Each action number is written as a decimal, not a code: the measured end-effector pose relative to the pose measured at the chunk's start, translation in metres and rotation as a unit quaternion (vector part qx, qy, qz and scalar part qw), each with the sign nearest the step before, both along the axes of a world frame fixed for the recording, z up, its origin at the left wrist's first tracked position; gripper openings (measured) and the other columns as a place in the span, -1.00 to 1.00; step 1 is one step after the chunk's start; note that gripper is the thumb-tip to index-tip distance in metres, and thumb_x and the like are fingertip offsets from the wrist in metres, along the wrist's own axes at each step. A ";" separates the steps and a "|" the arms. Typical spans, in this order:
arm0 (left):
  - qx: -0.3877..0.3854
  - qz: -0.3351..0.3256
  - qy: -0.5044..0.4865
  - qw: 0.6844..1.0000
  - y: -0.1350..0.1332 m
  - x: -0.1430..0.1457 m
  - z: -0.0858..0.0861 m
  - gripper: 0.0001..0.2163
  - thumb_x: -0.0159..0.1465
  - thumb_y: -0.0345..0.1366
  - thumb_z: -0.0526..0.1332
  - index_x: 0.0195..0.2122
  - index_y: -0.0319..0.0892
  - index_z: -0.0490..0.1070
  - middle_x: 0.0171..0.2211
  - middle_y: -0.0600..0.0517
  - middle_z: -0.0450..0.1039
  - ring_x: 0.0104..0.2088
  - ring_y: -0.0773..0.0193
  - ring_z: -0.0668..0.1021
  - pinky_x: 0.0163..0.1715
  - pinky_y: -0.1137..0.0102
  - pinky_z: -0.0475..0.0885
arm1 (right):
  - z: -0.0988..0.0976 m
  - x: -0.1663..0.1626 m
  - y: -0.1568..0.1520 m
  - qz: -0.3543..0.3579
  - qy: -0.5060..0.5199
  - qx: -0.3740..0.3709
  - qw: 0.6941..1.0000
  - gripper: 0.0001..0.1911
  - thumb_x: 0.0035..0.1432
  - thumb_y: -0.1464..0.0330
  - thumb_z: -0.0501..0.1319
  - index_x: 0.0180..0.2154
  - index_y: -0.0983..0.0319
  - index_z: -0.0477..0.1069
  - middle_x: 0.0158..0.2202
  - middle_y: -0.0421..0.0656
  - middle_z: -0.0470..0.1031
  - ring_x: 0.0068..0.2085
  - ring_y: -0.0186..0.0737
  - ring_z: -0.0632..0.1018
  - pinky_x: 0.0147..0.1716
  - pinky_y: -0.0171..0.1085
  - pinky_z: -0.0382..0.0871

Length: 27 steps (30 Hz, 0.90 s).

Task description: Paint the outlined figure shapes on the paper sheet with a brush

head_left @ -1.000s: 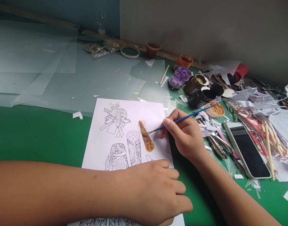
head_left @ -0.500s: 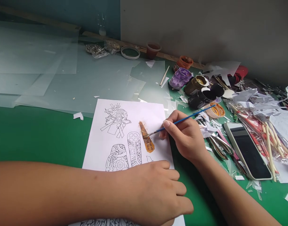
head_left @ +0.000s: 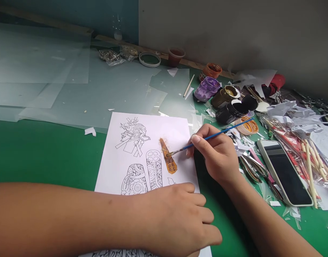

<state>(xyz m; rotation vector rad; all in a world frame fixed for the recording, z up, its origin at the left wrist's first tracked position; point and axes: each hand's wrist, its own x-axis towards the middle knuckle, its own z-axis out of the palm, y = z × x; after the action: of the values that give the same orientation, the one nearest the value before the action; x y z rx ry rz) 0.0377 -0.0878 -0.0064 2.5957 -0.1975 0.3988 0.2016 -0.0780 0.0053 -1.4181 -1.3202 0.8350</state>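
Observation:
A white sheet point(head_left: 121, 164) with black line drawings lies on the green mat. My right hand point(head_left: 217, 153) pinches a thin blue paintbrush point(head_left: 214, 135), whose tip touches a long shape painted orange-brown point(head_left: 167, 160) on the sheet. My left hand point(head_left: 180, 217) lies palm down on the sheet's lower part, fingers stretched out and slightly curled, holding nothing. My left forearm crosses the bottom of the view.
Paint jars, purple point(head_left: 206, 88), orange point(head_left: 210, 70), brown point(head_left: 225, 95) and black point(head_left: 229, 112), stand at the right, beside an open lid with orange paint point(head_left: 246, 126). A phone point(head_left: 284, 171), metal tools, bagged sticks and paper scraps crowd the right. Clear plastic sheets point(head_left: 59, 85) cover the back left.
The brush tip has moved slightly down along the orange shape. My left hand has stayed in place.

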 end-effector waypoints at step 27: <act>0.010 0.005 0.000 1.000 0.000 0.000 0.001 -0.93 0.18 -0.32 0.31 -0.35 -0.15 0.45 -0.49 0.14 0.43 -0.47 0.27 0.34 -0.33 0.30 0.25 | 0.002 0.001 -0.001 0.002 -0.061 0.010 0.998 -0.62 0.20 0.22 0.26 -0.61 0.18 0.32 -0.64 -0.26 0.41 -0.59 -0.34 0.45 -0.54 -0.33 0.33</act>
<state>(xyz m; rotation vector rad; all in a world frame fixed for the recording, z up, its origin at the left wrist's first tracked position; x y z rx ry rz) 0.0377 -0.0877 -0.0049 2.6167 -0.1901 0.4020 0.2028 -0.0795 0.0076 -1.4702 -1.4201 0.7460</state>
